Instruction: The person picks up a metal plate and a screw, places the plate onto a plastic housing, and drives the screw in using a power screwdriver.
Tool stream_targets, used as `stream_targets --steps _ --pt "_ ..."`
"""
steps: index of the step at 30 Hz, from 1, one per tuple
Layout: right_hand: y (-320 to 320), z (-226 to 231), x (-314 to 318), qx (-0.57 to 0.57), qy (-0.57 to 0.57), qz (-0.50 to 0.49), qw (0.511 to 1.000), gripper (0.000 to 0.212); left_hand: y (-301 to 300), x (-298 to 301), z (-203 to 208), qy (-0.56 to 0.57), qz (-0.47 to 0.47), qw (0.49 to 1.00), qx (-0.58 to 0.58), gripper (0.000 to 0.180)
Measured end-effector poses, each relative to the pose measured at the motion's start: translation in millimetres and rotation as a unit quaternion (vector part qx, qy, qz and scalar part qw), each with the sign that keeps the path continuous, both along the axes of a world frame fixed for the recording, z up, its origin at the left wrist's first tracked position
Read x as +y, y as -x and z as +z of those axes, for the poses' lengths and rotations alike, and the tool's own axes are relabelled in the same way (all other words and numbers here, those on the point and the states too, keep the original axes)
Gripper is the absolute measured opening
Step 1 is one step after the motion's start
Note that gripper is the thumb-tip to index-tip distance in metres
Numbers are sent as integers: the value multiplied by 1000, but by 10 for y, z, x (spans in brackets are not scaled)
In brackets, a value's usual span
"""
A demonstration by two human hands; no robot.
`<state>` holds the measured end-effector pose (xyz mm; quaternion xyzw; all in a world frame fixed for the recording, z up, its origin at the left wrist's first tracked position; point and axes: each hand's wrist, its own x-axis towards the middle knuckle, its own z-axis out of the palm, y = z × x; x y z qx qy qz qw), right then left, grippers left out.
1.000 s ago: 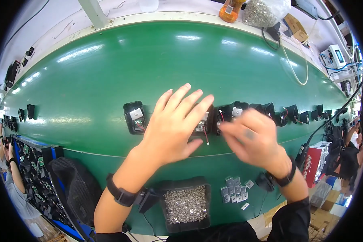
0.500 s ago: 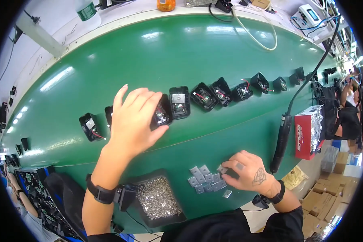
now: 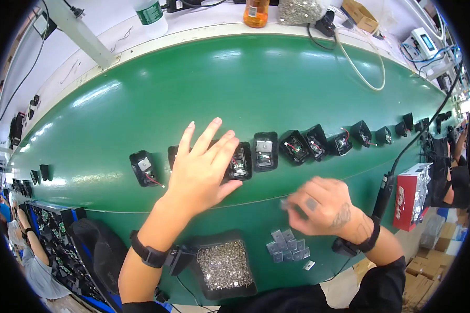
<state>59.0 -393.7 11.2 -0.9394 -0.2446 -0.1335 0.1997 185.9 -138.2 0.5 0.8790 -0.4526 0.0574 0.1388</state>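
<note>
My left hand [image 3: 201, 175] is spread open over the black plastic housings in the row, partly covering some of them. By its fingertips shows a housing with a circuit board [image 3: 240, 163]. A housing with a silver plate inside [image 3: 266, 151] stands just right of it. My right hand [image 3: 321, 206] is closed in a pinch on a small silver metal plate [image 3: 284, 204], smeared by motion, above the near part of the green bench. Below it lies a cluster of similar metal plates [image 3: 288, 245], with one loose plate [image 3: 309, 265] apart from them.
A black tray of small screws [image 3: 196, 281] sits near the front edge. On the right, a power screwdriver [image 3: 384, 193] hangs on its cable beside a red box [image 3: 406, 201]. More black housings [image 3: 317, 142] continue rightward. A bottle [image 3: 151, 20] stands at the back.
My right hand has lifted a metal plate from the cluster and moved away from me, towards the housings. My left hand stays over the row, fingers spread wider. The whole view has shifted.
</note>
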Motion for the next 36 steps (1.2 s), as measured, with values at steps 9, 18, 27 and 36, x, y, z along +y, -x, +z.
stream_targets --steps 9,18,27,36 --pt "-977 176 446 -57 134 22 989 17 -20 7 -2 66 23 997 35 77" --pt "-987 112 553 -69 132 41 988 16 -35 -13 -47 101 24 994 38 78" --pt "-869 36 564 -80 144 22 986 14 -23 2 -35 92 25 995 33 79" --pt "-517 -69 655 29 46 -59 997 45 -27 -28 -107 86 13 996 22 77"
